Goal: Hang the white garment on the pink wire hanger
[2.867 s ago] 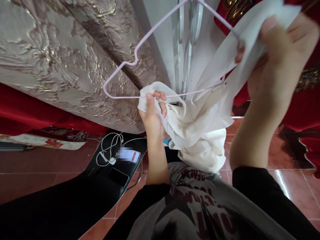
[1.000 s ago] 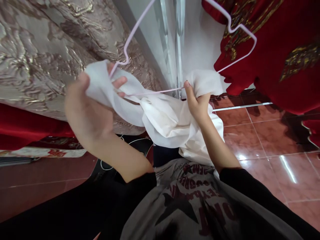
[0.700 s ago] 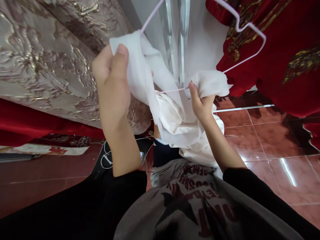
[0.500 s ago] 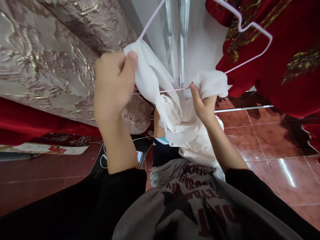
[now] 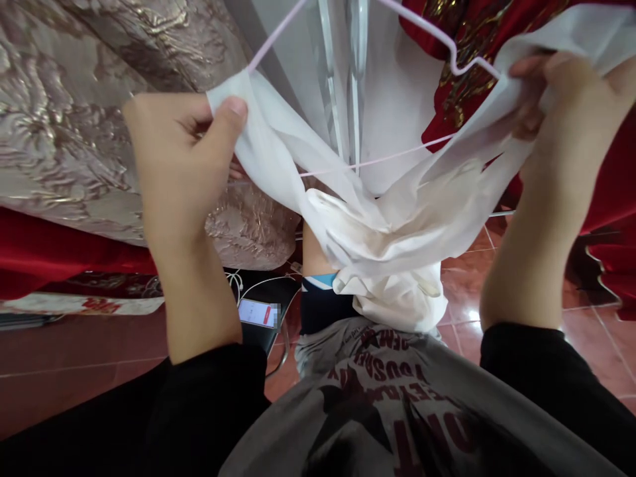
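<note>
Head: white cloth (image 5: 397, 235) in fingers (image 5: 527, 67) (slack midway)

Grey shirt (image 5: 298, 430): several rows of dark red lettering (image 5: 355, 375), warped by folds; a large T stood out, no whole word certain. Dark star (image 5: 352, 417) printed among the rows. Phone (image 5: 256, 313) screen: lit, red patch, characters too small to read, one edge pixelated.
</note>
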Motion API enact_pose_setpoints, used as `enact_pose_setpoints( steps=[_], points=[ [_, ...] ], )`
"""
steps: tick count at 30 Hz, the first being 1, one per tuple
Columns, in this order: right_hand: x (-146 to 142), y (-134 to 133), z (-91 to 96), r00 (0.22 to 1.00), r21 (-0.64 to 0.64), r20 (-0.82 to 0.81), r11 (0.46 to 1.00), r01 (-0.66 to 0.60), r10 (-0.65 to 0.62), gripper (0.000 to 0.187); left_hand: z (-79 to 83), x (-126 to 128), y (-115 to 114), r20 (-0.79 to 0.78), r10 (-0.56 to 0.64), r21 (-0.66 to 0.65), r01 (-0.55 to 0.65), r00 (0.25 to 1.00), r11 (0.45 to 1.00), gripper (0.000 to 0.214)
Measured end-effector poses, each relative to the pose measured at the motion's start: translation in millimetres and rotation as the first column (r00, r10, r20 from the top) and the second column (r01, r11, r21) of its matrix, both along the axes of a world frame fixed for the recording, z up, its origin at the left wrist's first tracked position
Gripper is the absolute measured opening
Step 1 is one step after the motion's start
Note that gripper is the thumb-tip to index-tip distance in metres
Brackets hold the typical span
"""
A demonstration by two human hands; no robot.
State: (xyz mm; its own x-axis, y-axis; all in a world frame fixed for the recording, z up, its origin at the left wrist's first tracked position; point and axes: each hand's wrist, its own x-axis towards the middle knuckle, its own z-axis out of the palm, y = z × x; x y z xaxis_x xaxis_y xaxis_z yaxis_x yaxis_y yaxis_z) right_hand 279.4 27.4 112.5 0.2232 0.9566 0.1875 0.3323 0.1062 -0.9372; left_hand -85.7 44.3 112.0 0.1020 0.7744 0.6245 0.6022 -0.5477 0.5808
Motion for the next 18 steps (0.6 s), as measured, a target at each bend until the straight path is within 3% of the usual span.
enact_pose_setpoints(
  steps=[4, 7, 11, 15, 18],
  points=[
    [-11, -7, 27.2, 0.993, -0.088, 0.117, 0.996, 0.030, -0.020, 0.036, -2.1, -3, 3, -0.006, -0.007, 0.015, 0.007, 1.000, 1.000, 0.050],
    [-25, -12, 39.6, 0.965, -0.099, 0.253, 0.991, 0.094, -0.066, 0.016, -0.3, -5, 1, -0.016, 0.011, 0.030, -0.010, 1.000, 0.999, 0.046],
    [-21, -7, 34.7, 0.905, -0.159, 0.384, 0.952, 0.262, -0.185, 0.024, 4.8, -5, -4, 0.004, -0.008, 0.003, 0.008, 1.000, 1.000, 0.041],
    [-8, 2, 27.1, 0.901, -0.325, 0.357, 0.871, 0.368, -0.247, 0.013, 5.0, -1, -2, 0.011, -0.029, -0.042, 0.029, 1.000, 0.999, 0.038],
    [-10, 0, 37.9, 0.936, -0.236, 0.288, 0.932, 0.275, -0.203, 0.017, 2.1, 1, 3, -0.013, -0.057, -0.087, 0.055, 0.998, 0.995, 0.045]
  ],
)
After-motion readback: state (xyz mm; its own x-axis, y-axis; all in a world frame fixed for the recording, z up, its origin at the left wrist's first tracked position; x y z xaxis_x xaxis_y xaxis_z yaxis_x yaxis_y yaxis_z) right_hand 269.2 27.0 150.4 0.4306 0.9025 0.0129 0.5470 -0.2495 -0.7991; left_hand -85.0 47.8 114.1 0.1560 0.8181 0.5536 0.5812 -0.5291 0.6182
